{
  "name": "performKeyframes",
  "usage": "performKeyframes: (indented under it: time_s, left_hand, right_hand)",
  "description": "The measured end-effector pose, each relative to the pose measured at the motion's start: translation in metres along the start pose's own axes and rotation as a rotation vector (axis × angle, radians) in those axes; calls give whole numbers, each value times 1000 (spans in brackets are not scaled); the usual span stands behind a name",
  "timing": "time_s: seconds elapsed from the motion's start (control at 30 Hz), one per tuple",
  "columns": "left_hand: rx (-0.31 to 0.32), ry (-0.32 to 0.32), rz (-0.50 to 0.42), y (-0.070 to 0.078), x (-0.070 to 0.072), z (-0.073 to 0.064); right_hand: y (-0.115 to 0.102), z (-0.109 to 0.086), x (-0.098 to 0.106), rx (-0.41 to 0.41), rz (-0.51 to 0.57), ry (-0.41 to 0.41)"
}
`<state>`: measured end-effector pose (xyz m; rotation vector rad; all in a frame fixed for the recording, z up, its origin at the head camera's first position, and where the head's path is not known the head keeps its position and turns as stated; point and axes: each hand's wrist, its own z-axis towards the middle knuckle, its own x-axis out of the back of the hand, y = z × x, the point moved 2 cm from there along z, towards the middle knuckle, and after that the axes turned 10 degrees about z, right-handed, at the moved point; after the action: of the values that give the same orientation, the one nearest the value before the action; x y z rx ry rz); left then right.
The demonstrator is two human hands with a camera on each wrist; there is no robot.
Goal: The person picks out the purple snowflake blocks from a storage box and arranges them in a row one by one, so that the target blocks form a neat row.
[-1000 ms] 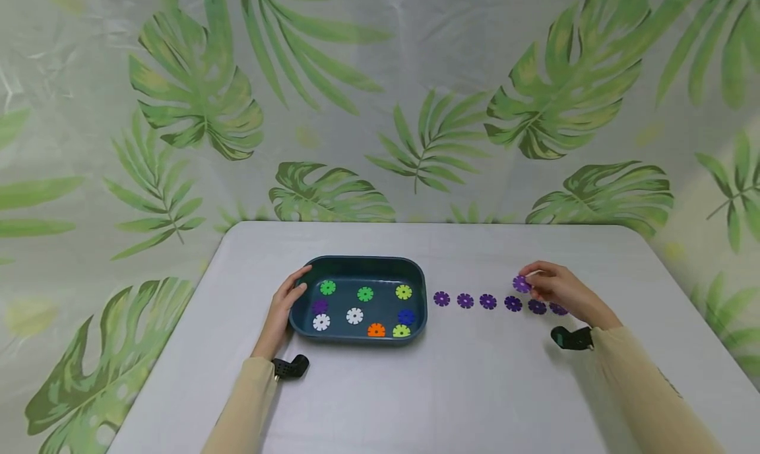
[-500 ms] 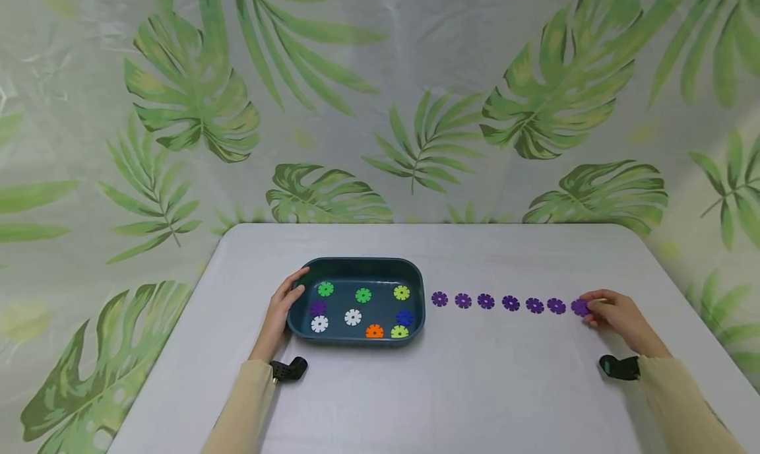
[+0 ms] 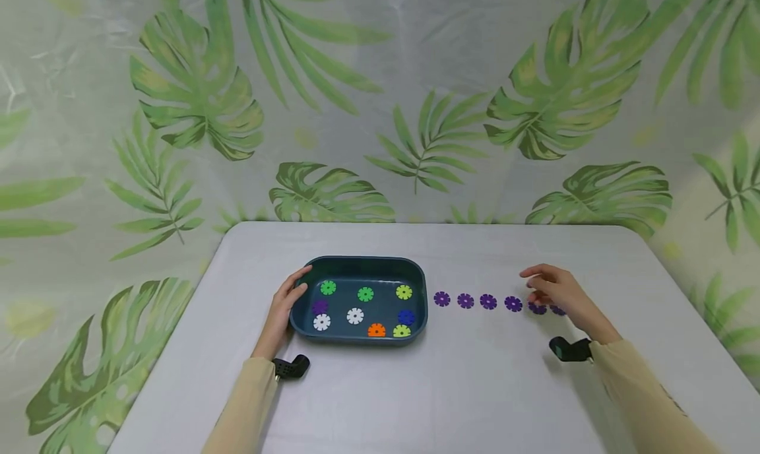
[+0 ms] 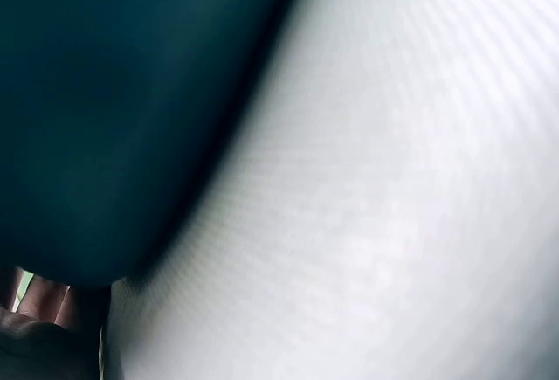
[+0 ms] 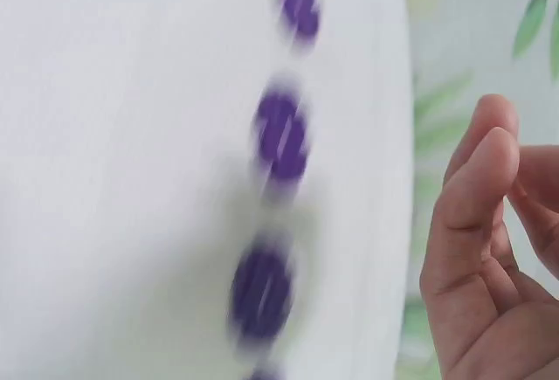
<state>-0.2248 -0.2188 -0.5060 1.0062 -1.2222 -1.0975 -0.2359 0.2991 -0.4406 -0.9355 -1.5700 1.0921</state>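
My left hand (image 3: pixel 280 314) holds the left rim of a dark teal tray (image 3: pixel 356 340). In the left wrist view the tray wall (image 4: pixel 105 118) fills the upper left, and only bits of the fingers (image 4: pixel 44 300) show beneath it. Inside the tray lie several notched plastic discs, among them a green disc (image 3: pixel 365 294), a white disc (image 3: pixel 355 316) and an orange disc (image 3: pixel 377 330). My right hand (image 3: pixel 561 299) hovers with bent, loose fingers and nothing between them, above a row of purple notched discs (image 3: pixel 488 301). It hides the row's right end.
The table (image 3: pixel 380 401) wears a white cover. Behind and beside it hangs a leaf-patterned sheet (image 3: pixel 427 111). In the right wrist view a blurred purple disc (image 5: pixel 282 140) lies in line with others, near the table's edge.
My right hand carried a purple disc rightward, laid it at the row's right end, let go and came back left. My left hand stayed on the tray.
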Motion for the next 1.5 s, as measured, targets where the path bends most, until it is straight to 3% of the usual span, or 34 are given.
performKeyframes:
  time_s: [0.27, 0.43, 0.63, 0.8, 0.93, 1.17, 1.3, 1.5]
  left_hand:
    - [10, -19, -11, 3, 0, 0]
    - [18, -42, -14, 19, 1, -6]
    - [18, -53, -11, 28, 0, -8]
    - [35, -56, -1, 29, 1, -9]
    - [29, -64, 4, 29, 2, -9]
    - [0, -37, -4, 5, 3, 2]
    - [-9, -28, 9, 0, 3, 3]
    - [-2, -26, -10, 0, 2, 2]
  right_hand:
    - [-55, 37, -100, 43, 135, -268]
    - [-83, 59, -167, 13, 192, -419]
    - [-98, 81, -238, -51, 221, -549]
    - [-101, 94, -287, -121, 161, -588]
    - [-103, 101, -311, -192, 160, -610]
    - [-104, 110, -331, -325, 178, -675]
    - [-102, 113, -335, -344, 152, -686]
    - [-98, 115, -332, -309, 85, -665]
